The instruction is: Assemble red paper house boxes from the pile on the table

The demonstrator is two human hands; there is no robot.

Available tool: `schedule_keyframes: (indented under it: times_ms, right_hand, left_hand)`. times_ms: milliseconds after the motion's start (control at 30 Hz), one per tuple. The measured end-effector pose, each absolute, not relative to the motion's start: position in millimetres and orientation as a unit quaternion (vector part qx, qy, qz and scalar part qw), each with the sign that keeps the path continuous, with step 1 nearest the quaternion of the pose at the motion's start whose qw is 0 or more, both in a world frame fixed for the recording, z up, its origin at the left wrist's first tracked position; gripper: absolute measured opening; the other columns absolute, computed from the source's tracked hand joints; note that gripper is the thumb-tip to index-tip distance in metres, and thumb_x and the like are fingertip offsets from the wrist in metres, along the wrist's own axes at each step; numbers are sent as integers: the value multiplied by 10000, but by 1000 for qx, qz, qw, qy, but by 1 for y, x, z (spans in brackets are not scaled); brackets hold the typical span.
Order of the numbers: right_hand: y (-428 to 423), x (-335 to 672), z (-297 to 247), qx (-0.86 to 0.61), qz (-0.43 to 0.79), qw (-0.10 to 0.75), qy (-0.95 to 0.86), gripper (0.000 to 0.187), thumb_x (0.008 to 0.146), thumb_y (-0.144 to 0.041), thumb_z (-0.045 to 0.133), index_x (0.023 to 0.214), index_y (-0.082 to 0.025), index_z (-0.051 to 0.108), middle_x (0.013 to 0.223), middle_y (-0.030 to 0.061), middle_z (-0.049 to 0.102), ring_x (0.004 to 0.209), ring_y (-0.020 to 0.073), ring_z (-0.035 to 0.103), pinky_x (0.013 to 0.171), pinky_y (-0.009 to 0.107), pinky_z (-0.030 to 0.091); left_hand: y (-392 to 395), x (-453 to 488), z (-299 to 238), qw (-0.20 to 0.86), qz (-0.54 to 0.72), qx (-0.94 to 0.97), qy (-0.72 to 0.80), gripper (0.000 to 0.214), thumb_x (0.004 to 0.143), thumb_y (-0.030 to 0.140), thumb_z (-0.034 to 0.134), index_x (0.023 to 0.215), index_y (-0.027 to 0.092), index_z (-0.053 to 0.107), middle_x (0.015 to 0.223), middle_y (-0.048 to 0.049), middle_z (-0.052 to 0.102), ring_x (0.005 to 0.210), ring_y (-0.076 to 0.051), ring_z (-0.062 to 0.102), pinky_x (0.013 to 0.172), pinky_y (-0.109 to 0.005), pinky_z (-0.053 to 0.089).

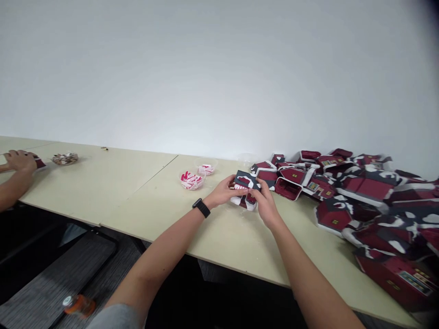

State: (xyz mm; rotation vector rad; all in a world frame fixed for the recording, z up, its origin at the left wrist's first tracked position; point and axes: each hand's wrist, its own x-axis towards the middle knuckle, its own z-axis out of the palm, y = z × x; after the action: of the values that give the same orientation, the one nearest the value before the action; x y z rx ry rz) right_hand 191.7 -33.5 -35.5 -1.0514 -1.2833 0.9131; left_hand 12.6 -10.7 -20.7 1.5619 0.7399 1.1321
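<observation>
Both my hands grip a small model house (247,179) above the table, with a dark roof, white snow-like patches and dark red walls. My left hand (224,192) holds it from the left, a black watch (201,208) on that wrist. On the right side, my right hand (267,203) has its fingers on the roof edge and front. Red-and-white lettering shows on the roof close to my left fingers. Left of my hands stands a clear bowl (191,181) of red-and-white pieces, and a second clear bowl (206,169) with similar pieces sits behind it.
A large heap of similar model houses (295,176) covers the table's right side. At the far left, another person's hand (21,161) is by a dark red piece, near a bowl of brownish pieces (65,158). An orange bottle (79,305) lies below the table (144,201).
</observation>
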Motion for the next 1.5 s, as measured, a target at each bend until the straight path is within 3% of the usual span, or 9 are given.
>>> schedule_keyframes:
  times_ms: [233,433,633,900,1100,1333,1500]
  right_hand:
    - [-32,190,-38,-425,344,619,-565,766,791,-493,700,1492,-296,464,1501,111,554,1402,316,528,1221,522,396]
    - [-31,190,-38,-420,360,630,-545,761,871,-679,681,1497,-328,430,1534,118,525,1472,302,485,1246,540,363]
    - [-34,191,-35,-430,409,612,-523,812,867,-770,659,1529,-372,408,1618,96,478,1506,309,458,1171,505,451]
    - [-36,189,-32,-430,428,610,-510,799,848,-757,684,1506,-387,421,1555,76,537,1404,300,552,1062,461,530]
    - [-36,188,-31,-415,383,628,-536,837,827,-744,712,1492,-337,407,1538,113,545,1411,308,541,1110,477,484]
    - [-40,186,-29,-429,315,646,-548,896,724,-651,849,1438,-304,433,1397,119,622,1327,333,585,1159,559,399]
    - [-38,186,-33,-436,332,633,-547,791,754,-620,841,1376,-288,483,1242,85,675,1169,297,661,1053,497,488]
  left_hand:
    - [-13,23,-26,379,525,682,341,733,740,506,953,1299,156,633,1275,-126,712,1122,-251,667,992,-365,519]
    - [-10,22,-30,180,559,704,399,739,756,529,944,1329,190,624,1301,-134,693,1165,-299,657,1039,-427,515]
    - [-9,19,-29,74,539,753,369,695,842,494,894,1392,205,581,1382,-160,659,1296,-332,617,1131,-498,489]
    - [-14,18,-21,9,500,802,327,578,932,394,813,1428,225,567,1425,-151,655,1412,-333,561,1251,-569,401]
    - [-11,18,-24,-45,500,797,335,567,970,412,759,1467,222,562,1451,-161,658,1430,-337,561,1276,-606,375]
    - [-11,18,-25,-99,475,798,357,476,1005,279,667,1472,219,592,1475,-143,655,1468,-308,527,1326,-593,302]
    - [-14,20,-25,-111,453,807,363,472,1006,237,630,1477,223,610,1455,-123,675,1451,-299,531,1331,-548,270]
